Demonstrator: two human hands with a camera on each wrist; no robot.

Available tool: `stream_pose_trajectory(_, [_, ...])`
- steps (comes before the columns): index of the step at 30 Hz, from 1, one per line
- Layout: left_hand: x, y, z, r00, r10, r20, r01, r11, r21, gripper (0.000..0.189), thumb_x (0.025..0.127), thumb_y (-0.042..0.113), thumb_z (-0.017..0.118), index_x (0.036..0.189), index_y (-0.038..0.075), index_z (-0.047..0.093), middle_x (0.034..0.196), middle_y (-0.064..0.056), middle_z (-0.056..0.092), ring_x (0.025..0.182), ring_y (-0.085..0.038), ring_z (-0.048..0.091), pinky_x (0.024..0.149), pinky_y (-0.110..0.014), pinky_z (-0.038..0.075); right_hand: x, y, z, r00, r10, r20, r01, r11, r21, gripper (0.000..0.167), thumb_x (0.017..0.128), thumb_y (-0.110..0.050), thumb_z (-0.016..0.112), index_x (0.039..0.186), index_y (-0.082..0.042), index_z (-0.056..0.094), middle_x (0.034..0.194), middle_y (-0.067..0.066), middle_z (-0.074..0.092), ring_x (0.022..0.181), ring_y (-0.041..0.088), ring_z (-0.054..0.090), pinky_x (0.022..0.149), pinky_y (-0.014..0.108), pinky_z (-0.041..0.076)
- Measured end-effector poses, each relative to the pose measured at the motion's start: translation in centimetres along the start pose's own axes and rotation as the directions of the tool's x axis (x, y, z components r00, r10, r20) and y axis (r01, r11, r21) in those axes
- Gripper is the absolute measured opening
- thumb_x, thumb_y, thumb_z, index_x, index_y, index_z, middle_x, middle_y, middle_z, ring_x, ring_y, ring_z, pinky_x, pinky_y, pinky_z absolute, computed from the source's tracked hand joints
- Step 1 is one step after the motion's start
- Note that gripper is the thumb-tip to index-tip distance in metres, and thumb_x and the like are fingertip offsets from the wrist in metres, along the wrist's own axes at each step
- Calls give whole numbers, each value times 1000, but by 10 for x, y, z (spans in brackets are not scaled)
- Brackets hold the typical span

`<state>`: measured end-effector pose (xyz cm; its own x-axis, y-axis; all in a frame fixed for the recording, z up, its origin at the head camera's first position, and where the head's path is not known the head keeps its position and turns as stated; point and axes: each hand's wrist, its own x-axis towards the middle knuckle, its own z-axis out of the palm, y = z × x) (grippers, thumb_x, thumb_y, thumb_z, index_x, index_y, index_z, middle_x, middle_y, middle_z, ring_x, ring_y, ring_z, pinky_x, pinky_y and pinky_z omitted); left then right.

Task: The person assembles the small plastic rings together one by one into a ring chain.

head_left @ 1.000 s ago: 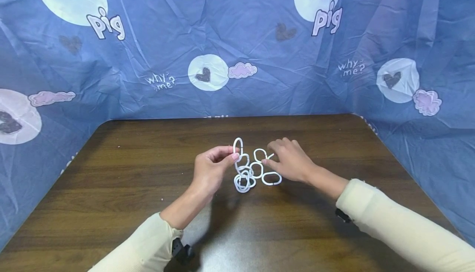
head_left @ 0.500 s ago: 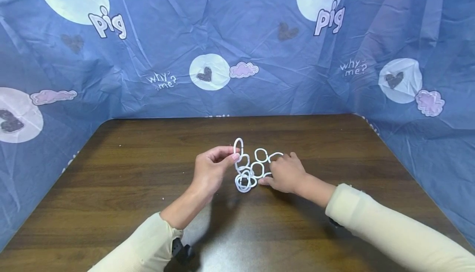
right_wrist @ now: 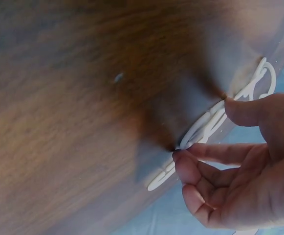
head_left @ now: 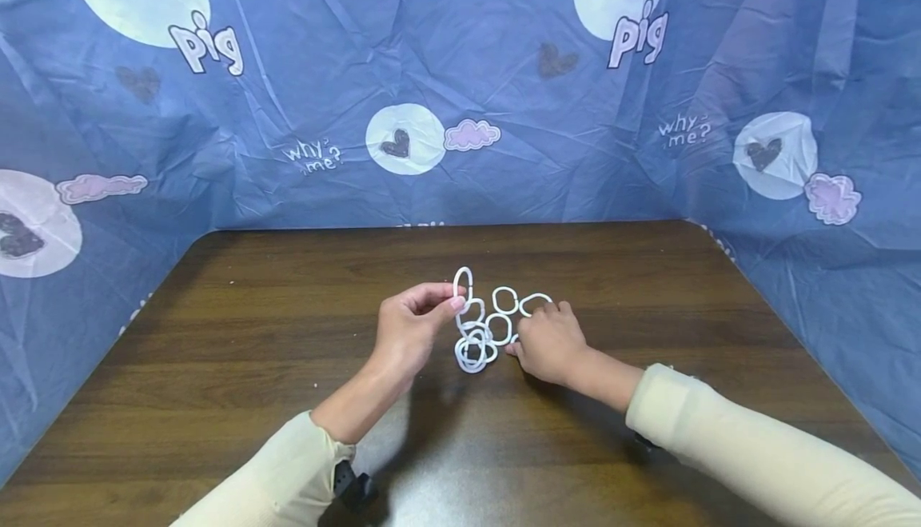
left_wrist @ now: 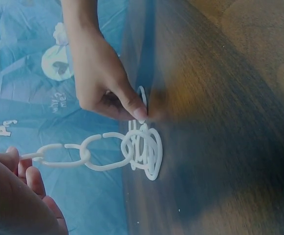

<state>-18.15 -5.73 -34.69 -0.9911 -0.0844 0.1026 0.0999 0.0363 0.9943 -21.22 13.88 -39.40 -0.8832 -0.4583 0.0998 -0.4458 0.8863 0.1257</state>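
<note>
My left hand [head_left: 406, 327] pinches the top link of a white plastic chain [left_wrist: 107, 152] between thumb and fingers. Several linked ovals hang from it down to a small heap [head_left: 471, 357] on the table. To the right, my right hand [head_left: 552, 343] is down at the tabletop. In the right wrist view, its thumb and forefinger grip a loose white link [right_wrist: 203, 126] at its two ends. That link is mostly hidden by the hand in the head view. Other loose white links lie close by, one [head_left: 506, 301] beyond the heap and another [head_left: 535, 303] beside my knuckles.
The dark wooden table [head_left: 252, 375] has rounded far corners. A blue printed cloth [head_left: 460, 47] hangs behind it and along both sides. Small pale specks dot the tabletop. A dark wrist device [head_left: 352, 483] shows under the left sleeve.
My right hand has moved left and nearer from the far loose link to the near one, and its fingers have closed in on it. The left hand holds the chain in the same place.
</note>
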Motion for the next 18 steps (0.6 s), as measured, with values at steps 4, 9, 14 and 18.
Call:
stream_pose_trajectory(4, [0, 0, 0, 1000, 0, -1, 0, 1000, 2, 14, 82, 4, 74, 95, 0, 74, 90, -6, 73, 79, -9, 62, 72, -19, 47, 0, 0, 0, 1000, 24, 14, -25, 999, 34, 39, 83, -40, 67, 55, -14, 58, 67, 9, 60, 77, 30, 56, 69, 45, 38])
stream_pose_trajectory(9, [-1, 0, 0, 1000, 3, 2, -3, 1000, -1, 14, 82, 4, 74, 95, 0, 73, 91, -7, 73, 79, -9, 63, 71, -19, 47, 1, 4, 1, 1000, 27, -6, -27, 997, 78, 37, 73, -36, 64, 46, -18, 47, 58, 2, 50, 71, 28, 53, 66, 42, 36])
stream_pose_trajectory(14, [-1, 1, 0, 1000, 1, 1, -1, 1000, -2, 15, 82, 5, 74, 95, 0, 73, 92, -7, 73, 80, -9, 62, 71, -19, 47, 2, 8, 1, 998, 21, -58, -15, 995, 103, 34, 65, -38, 67, 47, -17, 47, 59, 2, 51, 68, 29, 54, 64, 42, 38])
stream_pose_trajectory(18, [-2, 2, 0, 1000, 0, 2, 0, 1000, -7, 15, 83, 5, 74, 96, -1, 73, 95, -11, 73, 80, -9, 63, 72, -19, 47, 3, 12, -2, 995, 15, -99, -1, 990, 139, 33, 62, -38, 69, 48, -17, 47, 56, 0, 50, 61, 26, 53, 60, 41, 38])
